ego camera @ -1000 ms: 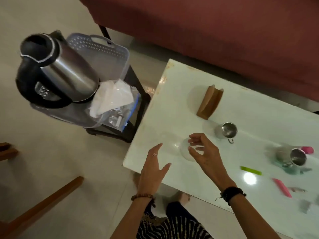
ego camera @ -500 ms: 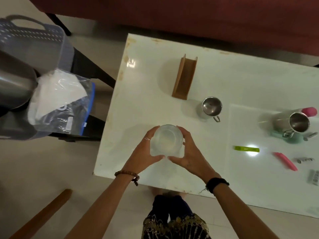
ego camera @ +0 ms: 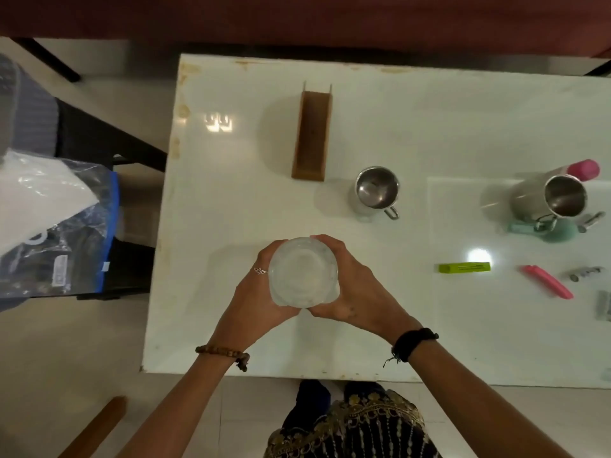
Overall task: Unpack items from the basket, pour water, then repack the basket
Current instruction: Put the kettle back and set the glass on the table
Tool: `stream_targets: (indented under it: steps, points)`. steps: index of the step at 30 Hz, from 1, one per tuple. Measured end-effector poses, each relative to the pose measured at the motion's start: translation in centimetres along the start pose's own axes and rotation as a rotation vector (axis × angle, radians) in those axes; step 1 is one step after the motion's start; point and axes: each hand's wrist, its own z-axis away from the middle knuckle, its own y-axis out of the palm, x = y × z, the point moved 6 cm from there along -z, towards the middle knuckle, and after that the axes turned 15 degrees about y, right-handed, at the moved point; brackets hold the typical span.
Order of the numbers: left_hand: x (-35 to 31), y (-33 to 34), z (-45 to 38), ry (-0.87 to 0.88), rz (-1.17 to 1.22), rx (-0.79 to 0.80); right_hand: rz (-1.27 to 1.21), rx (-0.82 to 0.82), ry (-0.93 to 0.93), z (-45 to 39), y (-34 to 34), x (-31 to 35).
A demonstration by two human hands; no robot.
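Observation:
A clear glass [ego camera: 302,272] stands upright near the front of the white table [ego camera: 231,206], seen from straight above. My left hand [ego camera: 256,300] wraps its left side and my right hand [ego camera: 350,285] wraps its right side, so both hold it. A small steel mug [ego camera: 376,190] stands behind it to the right. A bigger steel mug [ego camera: 555,200] stands farther right. At the far left edge the grey plastic basket [ego camera: 29,104] rests on a dark stool, with a clear zip bag [ego camera: 56,223] holding white paper in it.
A brown wooden holder [ego camera: 312,133] stands at the back of the table. On the right lie a green marker [ego camera: 464,267], a pink pen [ego camera: 547,285], a pink-capped bottle [ego camera: 583,170] and a teal object [ego camera: 558,231]. A red sofa [ego camera: 297,18] runs behind. Wooden furniture [ego camera: 96,428] is at the lower left.
Both hands closed around the glass, which only the right hand touched a second ago. The camera swung right and down, so the kettle left the view and the basket slid to the left edge.

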Motion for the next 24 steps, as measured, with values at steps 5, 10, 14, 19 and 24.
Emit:
stream_targets:
  steps: [5,10,14,19,24]
  points:
    - [-4.6,1.5,-1.9,0.063,-0.099,0.069,0.008,-0.062,-0.016,2.8,-4.9,0.3]
    - [-11.6,3.6,-5.1,0.161,-0.056,0.093,0.054,-0.151,-0.075,5.9,-12.0,1.5]
    - [-16.0,6.1,-8.7,0.198,-0.009,0.109,0.075,-0.211,-0.112,7.3,-17.9,1.5]
    - [-19.2,9.9,-14.4,0.251,0.008,0.123,0.025,-0.246,-0.132,7.1,-23.9,0.2]
    - [-19.2,12.4,-19.1,0.232,0.001,0.101,0.031,-0.233,-0.134,4.1,-28.1,-1.6]
